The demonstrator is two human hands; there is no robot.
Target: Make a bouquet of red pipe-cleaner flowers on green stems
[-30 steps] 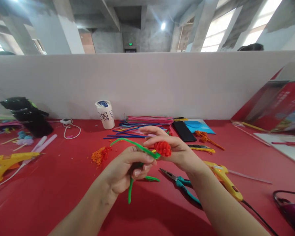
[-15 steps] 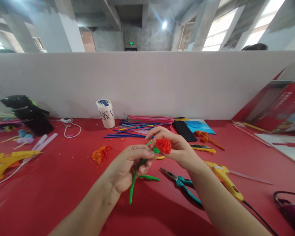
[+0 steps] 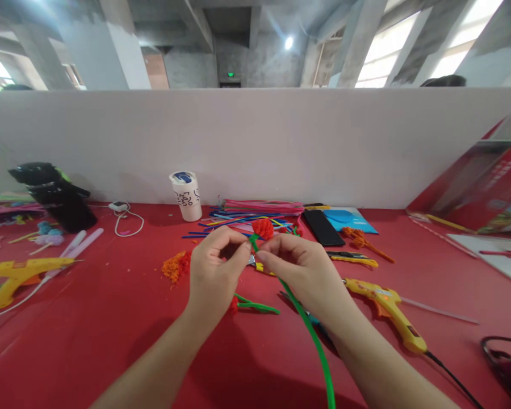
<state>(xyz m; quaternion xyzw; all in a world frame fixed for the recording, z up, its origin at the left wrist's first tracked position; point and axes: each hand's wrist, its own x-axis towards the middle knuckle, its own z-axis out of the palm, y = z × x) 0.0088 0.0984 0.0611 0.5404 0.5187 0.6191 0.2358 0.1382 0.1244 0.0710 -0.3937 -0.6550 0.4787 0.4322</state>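
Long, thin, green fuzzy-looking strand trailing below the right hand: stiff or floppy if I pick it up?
The long, thin, green fuzzy-looking strand is probably bendable yet springy, as it arcs smoothly below the right hand. It is likely very light, being so thin. Its fuzzy-looking surface suggests it probably won't slip easily.

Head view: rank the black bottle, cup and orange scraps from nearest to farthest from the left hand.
1. Orange scraps: just left of the left hand.
2. Cup: farther back, slightly left.
3. Black bottle: back, far left.
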